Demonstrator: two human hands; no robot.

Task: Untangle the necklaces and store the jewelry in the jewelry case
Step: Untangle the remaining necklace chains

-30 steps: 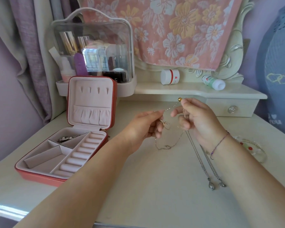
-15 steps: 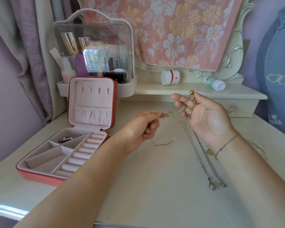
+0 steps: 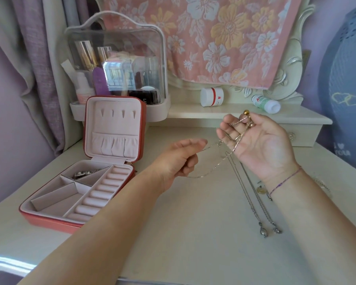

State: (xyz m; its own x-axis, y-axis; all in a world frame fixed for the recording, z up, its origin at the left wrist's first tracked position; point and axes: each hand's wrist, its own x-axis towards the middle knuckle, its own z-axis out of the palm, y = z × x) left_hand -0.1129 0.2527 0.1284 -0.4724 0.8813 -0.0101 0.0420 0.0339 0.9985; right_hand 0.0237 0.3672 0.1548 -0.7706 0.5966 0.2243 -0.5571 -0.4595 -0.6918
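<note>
My right hand [image 3: 259,145] is held palm up above the dressing table, fingers pointing left. A tangle of thin gold necklaces [image 3: 237,136] lies across its fingers, with a gold bead [image 3: 246,112] at the thumb, which lies over the chain. My left hand [image 3: 179,159] pinches one gold chain [image 3: 210,170] that runs taut to the tangle and sags in a loop below. Two silver necklaces [image 3: 249,199] trail from under the right hand across the table to their pendants [image 3: 263,233]. The red jewelry case [image 3: 49,220] stands open at the left, a silver piece [image 3: 82,173] in one compartment.
A clear cosmetics organizer [image 3: 115,58] stands behind the case. A white jar [image 3: 212,97] and a toppled bottle [image 3: 266,103] sit on the raised shelf with its drawer [image 3: 291,136]. A small pendant [image 3: 261,190] lies by my right wrist.
My right hand turned palm up and spread its fingers, lifting the tangle. My left hand drew one gold chain out to the left, lengthening the hanging loop.
</note>
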